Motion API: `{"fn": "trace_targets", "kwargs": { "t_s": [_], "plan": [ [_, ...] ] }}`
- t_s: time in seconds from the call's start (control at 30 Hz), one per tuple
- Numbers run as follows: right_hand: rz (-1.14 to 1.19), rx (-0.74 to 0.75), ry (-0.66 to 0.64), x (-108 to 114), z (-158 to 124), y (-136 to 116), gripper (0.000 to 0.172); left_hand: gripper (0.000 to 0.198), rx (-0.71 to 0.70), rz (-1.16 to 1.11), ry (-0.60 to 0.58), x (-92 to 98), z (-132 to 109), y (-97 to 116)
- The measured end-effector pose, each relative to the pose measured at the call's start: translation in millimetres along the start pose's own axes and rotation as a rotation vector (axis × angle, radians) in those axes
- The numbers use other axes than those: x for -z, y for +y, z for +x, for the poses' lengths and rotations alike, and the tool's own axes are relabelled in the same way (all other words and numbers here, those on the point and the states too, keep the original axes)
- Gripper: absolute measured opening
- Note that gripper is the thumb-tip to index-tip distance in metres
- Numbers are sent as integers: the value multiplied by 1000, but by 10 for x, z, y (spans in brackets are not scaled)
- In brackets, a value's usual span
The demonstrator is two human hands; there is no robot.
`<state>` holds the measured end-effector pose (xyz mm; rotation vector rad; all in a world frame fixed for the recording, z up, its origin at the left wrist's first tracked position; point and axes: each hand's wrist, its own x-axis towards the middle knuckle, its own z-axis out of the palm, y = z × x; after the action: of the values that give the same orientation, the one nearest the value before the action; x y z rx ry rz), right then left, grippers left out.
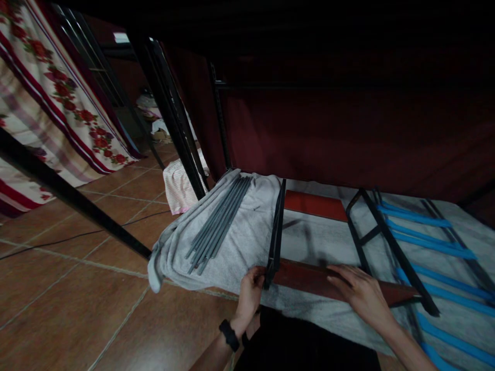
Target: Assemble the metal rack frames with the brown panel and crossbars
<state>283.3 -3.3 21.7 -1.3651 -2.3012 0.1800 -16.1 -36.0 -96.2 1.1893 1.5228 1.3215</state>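
My left hand point(251, 291), with a black band on the wrist, is pinched at the near end of a black metal bar point(277, 226), where it meets a reddish-brown board point(309, 278). What the fingers grip is hidden. My right hand point(358, 291) lies flat on that board, fingers stretched out. The board and bar rest on a grey towel point(247, 232) spread on the floor. A second red board point(315, 204) sits farther back, joined to the same bar.
A bundle of several grey rods point(218, 224) lies on the towel's left part. A black frame with blue straps point(421, 242) lies at the right. Black metal posts point(170, 113) rise at the back left, by a flowered cloth point(58, 103). Brown tiled floor point(77, 288) spreads left.
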Motion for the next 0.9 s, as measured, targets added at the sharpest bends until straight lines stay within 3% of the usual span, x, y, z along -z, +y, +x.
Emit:
{"fn": "trace_targets", "kwargs": {
  "t_s": [0.2, 0.4, 0.63, 0.77, 0.9],
  "plan": [
    [3, -20, 3, -3, -8, 34, 29, 15, 112, 48, 97, 40, 96, -6],
    [29, -22, -2, 9, 8, 1, 29, 29, 330, -214, 61, -30, 118, -27],
    [25, -27, 10, 18, 26, 13, 28, 13, 128, -299, 32, -13, 70, 62],
    [36, -7, 27, 16, 28, 27, 28, 29, 207, -355, -20, 30, 71, 68],
    [22, -18, 35, 16, 31, 22, 28, 29, 280, -380, 22, 21, 109, 39]
  ]
}}
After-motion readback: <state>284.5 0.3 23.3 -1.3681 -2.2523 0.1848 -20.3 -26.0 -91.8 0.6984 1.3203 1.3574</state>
